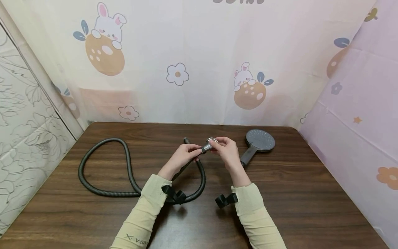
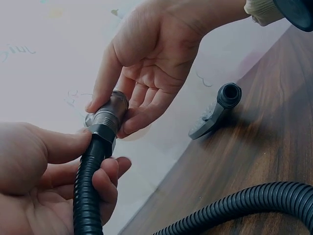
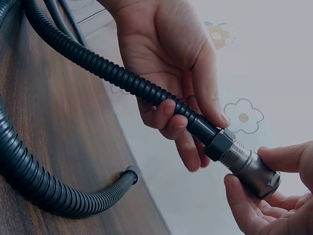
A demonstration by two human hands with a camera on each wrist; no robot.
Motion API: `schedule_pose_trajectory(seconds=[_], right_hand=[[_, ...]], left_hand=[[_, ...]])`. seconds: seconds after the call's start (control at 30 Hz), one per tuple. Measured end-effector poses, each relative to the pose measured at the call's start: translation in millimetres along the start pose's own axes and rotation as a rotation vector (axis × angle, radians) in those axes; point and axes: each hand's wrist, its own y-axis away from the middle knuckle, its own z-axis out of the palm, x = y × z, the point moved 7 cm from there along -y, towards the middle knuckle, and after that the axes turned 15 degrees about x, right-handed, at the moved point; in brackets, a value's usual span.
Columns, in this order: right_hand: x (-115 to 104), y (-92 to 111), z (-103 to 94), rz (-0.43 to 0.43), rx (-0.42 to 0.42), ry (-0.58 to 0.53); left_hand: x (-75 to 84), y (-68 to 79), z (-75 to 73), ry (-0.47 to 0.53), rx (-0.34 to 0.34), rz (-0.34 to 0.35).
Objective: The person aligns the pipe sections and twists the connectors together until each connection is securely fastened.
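My left hand [image 1: 183,155] grips a dark ribbed shower hose [image 1: 81,169] just behind its end, thumb near the black hex nut [image 3: 220,144]. Between thumb and fingers, my right hand [image 1: 228,152] pinches a silver metal fitting [image 3: 257,175]. Threads on the fitting show beside the nut, and the two are in line, held tilted above the table. From there the hose runs down and loops across the tabletop on the left. Its other end [image 3: 131,174] lies on the wood behind my left hand.
A grey shower head [image 1: 260,140] lies spray face up at the back right, its handle partly behind my right wrist. The brown wooden table [image 1: 311,207] meets a patterned curtain [image 1: 205,97] at the back. Black straps [image 1: 226,200] hang at both wrists.
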Motion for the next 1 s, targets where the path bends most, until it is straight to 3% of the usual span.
schedule_pose_trajectory(seconds=[0.37, 1.0], right_hand=[[1.9, 0.8, -0.5, 0.005, -0.008, 0.003], [3.5, 0.9, -1.7, 0.015, 0.002, -0.005]], left_hand=[[0.6, 4.1, 2.3, 0.039, -0.030, -0.008], [1.6, 3.3, 2.5, 0.038, 0.003, 0.044]])
